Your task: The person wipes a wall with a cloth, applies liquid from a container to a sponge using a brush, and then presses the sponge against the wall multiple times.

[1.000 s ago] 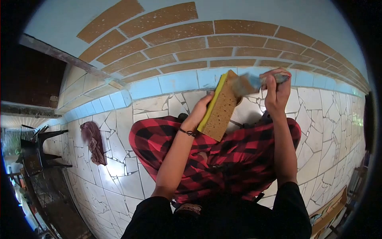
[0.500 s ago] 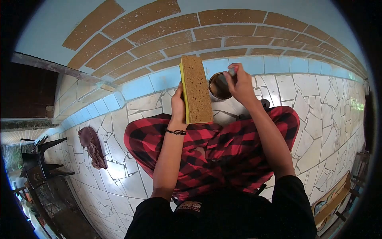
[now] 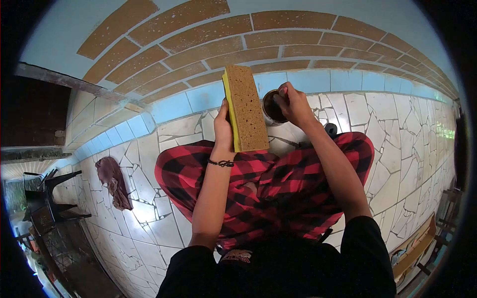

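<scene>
My left hand grips a long rectangular sponge from its left edge and from behind. Its porous brown face is turned up towards me, and a yellow layer shows along the side. To the right of the sponge, a round can with dark brown liquid stands on the floor by the wall. My right hand is over the can's rim, fingers pinched together and pointing into it. What those fingers hold is hidden by the hand.
Brown brick shapes cover the pale wall ahead, above a row of light blue tiles. A dark cloth lies on the stone-patterned floor at left. Black chairs stand further left. A small black object sits near my right knee.
My right hand has dipped lower and slightly left into the can; the greyish piece seen between its fingers earlier is now out of sight. The sponge has tilted slightly, showing more yellow edge.
</scene>
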